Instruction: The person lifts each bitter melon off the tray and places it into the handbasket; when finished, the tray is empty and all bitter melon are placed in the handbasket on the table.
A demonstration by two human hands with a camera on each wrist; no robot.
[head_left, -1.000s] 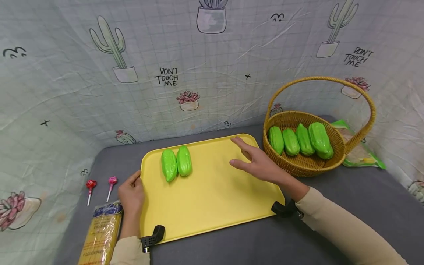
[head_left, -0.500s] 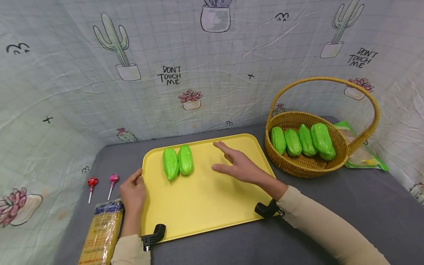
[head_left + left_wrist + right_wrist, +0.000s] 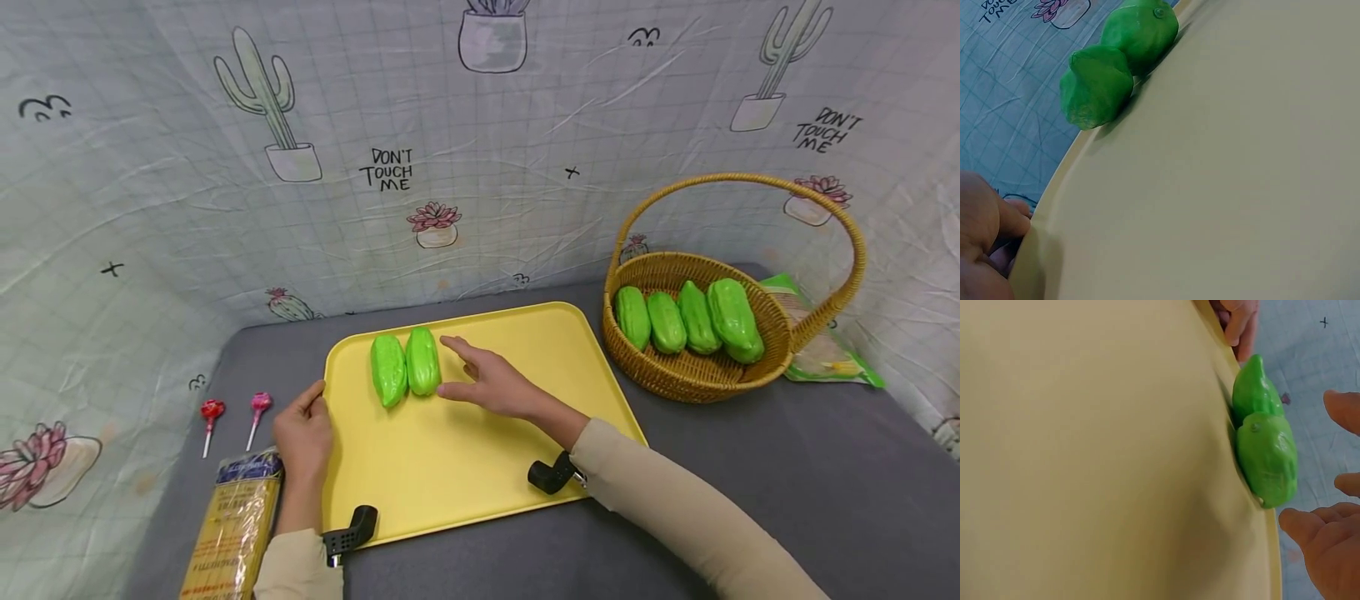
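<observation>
Two glossy green papaya-like fruits lie side by side near the back left of the yellow tray (image 3: 480, 467): a left fruit (image 3: 388, 371) with its tip toward the front, and a right fruit (image 3: 423, 360). My right hand (image 3: 491, 383) hovers over the tray just right of the right fruit. Its thumb and fingers are spread apart and hold nothing; in the right wrist view its fingers (image 3: 1350, 415) show beyond the fruit. My left hand (image 3: 303, 433) grips the tray's left rim, fingers curled at the edge (image 3: 1013, 225).
A wicker basket (image 3: 697, 385) with a tall handle stands right of the tray, holding several more green fruits (image 3: 701, 321). Behind it lies a green-edged packet (image 3: 828, 354). Left of the tray are a red lollipop (image 3: 212, 410), a pink lollipop (image 3: 261, 402) and a spaghetti pack (image 3: 232, 533).
My right hand has moved left across the tray, from near the basket to beside the right fruit, its fingers still spread. The left hand stays at the tray's rim.
</observation>
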